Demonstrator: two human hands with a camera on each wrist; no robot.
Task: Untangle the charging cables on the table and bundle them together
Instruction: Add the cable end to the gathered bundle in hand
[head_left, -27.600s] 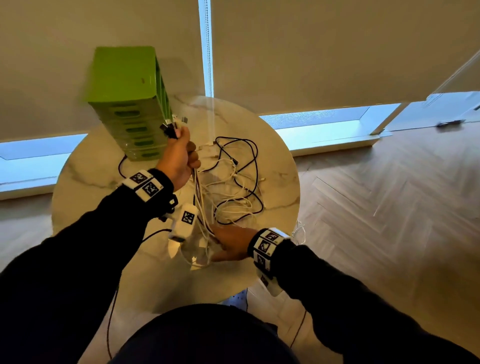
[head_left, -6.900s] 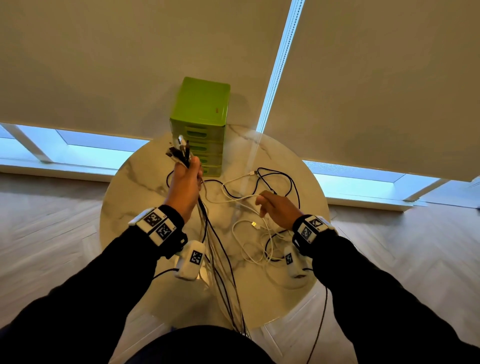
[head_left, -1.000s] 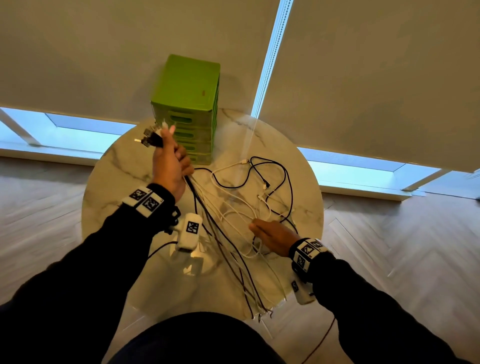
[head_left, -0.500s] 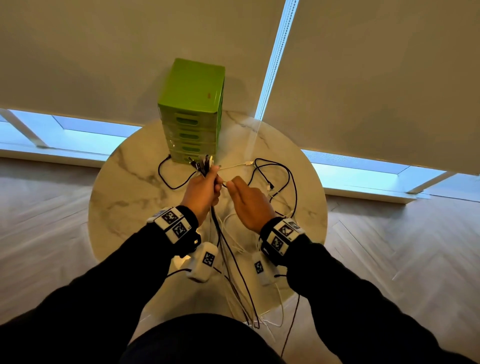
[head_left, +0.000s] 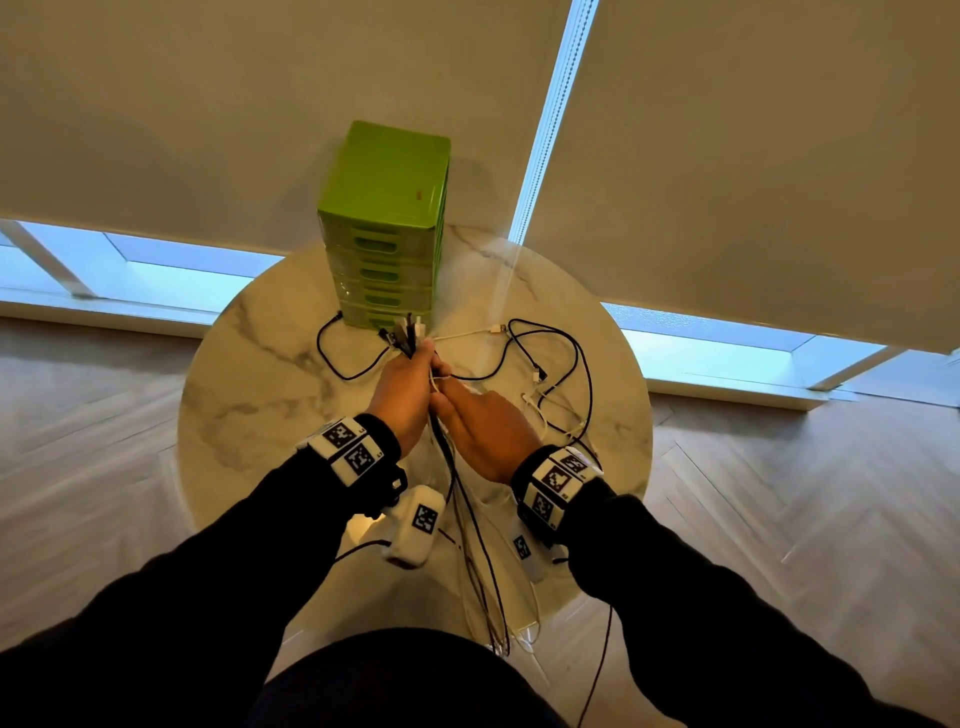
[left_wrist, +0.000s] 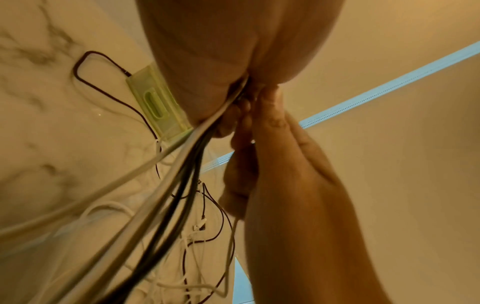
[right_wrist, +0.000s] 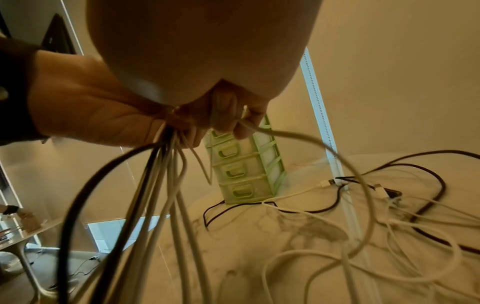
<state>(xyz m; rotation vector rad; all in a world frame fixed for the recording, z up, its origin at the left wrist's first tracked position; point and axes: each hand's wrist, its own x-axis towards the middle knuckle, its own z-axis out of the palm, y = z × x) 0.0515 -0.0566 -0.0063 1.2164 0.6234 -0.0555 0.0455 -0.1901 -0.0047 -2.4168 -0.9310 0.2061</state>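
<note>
My left hand grips a bundle of black and white charging cables above the round marble table. Their plugs stick out past the fist, and the cords hang toward me over the table's front edge. My right hand lies right against the left one. In the right wrist view its fingers pinch a single white cable that trails down to the table. The left wrist view shows the bundle leaving my palm. Loose black and white cables lie tangled on the table's right half.
A green drawer unit stands at the table's far edge, just beyond the plugs. A black cable loop lies left of my hands. Roller blinds hang behind the table, and wood floor surrounds it.
My left hand came down from the upper left to the table's middle. The right hand rose from the loose cables with a white cable and now lies against the left hand.
</note>
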